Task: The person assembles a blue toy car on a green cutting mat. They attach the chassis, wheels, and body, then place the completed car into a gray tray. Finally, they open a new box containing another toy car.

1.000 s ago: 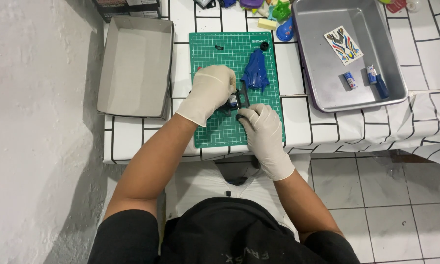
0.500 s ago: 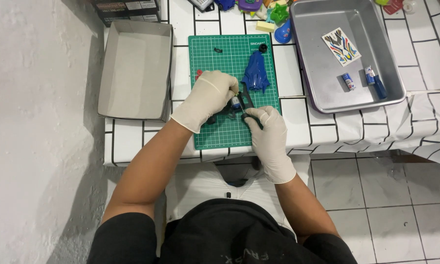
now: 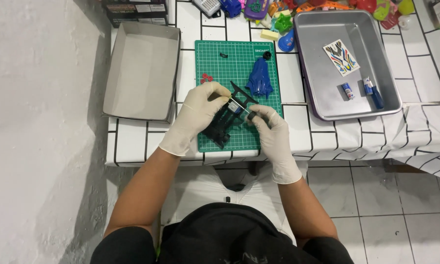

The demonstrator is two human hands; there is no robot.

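A black toy car chassis (image 3: 225, 120) lies slantwise on a green cutting mat (image 3: 239, 56). My left hand (image 3: 196, 113), in a white glove, grips the chassis from the left side. My right hand (image 3: 271, 128), also gloved, pinches a small part against the chassis's right edge near a silvery piece in its middle. A blue car body shell (image 3: 260, 80) rests on the mat just beyond my hands. Small red bits (image 3: 206, 77) and small black parts (image 3: 223, 55) lie on the mat's far half.
An open grey cardboard box (image 3: 140, 71) stands left of the mat. At the right a metal tray (image 3: 322, 107) holds a sticker sheet (image 3: 341, 57), a blue screwdriver (image 3: 374, 94) and a small blue bottle (image 3: 347, 91). Colourful toy parts (image 3: 278, 19) crowd the far edge.
My hands have spread apart a little, so the black chassis now shows clearly between them, tilted on the mat. The view has shifted slightly.
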